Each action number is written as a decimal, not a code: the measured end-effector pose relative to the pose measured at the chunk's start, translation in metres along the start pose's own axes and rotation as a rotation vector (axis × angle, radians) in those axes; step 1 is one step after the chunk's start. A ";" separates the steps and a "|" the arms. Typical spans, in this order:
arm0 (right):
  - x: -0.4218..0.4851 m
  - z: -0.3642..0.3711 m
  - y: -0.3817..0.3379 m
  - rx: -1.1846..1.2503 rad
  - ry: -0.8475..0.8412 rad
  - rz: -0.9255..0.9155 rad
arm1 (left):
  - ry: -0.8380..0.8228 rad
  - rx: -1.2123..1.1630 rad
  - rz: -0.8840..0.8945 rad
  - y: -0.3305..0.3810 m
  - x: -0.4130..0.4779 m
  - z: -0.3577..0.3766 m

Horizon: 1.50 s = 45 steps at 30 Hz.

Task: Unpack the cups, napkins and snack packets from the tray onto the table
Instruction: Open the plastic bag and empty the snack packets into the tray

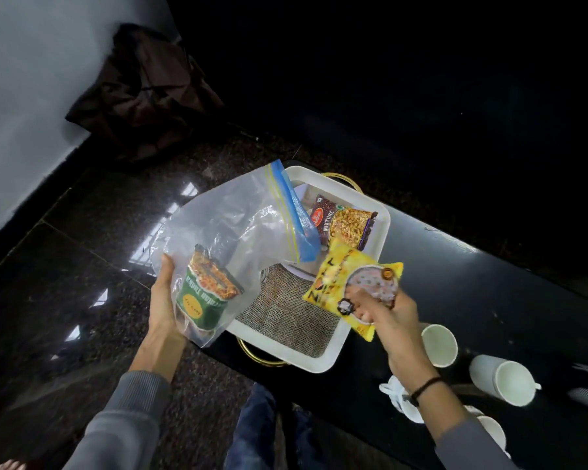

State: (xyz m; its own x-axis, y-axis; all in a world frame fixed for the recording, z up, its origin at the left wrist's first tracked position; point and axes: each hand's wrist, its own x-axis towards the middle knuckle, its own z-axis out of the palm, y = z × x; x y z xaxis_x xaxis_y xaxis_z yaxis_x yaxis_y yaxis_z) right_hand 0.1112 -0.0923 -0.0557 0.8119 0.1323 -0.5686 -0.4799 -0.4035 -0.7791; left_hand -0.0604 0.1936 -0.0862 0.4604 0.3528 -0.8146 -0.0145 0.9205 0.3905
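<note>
A white tray point(323, 359) with gold handles stands on the black table point(472, 283). My left hand point(163, 307) grips a clear zip bag point(224, 225) that holds a green snack packet point(206, 296). My right hand point(384, 317) pinches a yellow snack packet point(340, 283) above the tray's right edge. A maroon mixture packet point(345, 220) lies in the tray's far end. A woven mat point(286, 310) lines the tray floor. White cups point(438, 344) point(510, 379) stand on the table to the right of the tray.
More white cups point(401, 401) sit near the table's front edge, partly hidden by my right arm. A dark cloth bundle point(146, 93) lies against the wall at the back left. The glossy stone floor point(92, 252) spreads to the left of the table.
</note>
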 end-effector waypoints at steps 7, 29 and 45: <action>0.020 0.046 0.020 -0.071 -0.288 0.146 | 0.056 0.016 0.055 -0.008 0.003 0.005; -0.012 0.004 -0.059 -0.421 0.100 -0.225 | -0.052 0.198 0.004 -0.026 -0.004 0.029; -0.027 0.019 -0.069 -0.034 -0.694 0.207 | 0.029 0.770 0.299 -0.037 -0.022 0.064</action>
State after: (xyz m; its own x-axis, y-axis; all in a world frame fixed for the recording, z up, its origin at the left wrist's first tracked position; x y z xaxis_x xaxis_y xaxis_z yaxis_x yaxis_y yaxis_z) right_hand 0.1160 -0.0509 0.0087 0.3024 0.5897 -0.7489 -0.5808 -0.5090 -0.6353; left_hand -0.0133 0.1413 -0.0547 0.5100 0.5788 -0.6363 0.4841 0.4183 0.7686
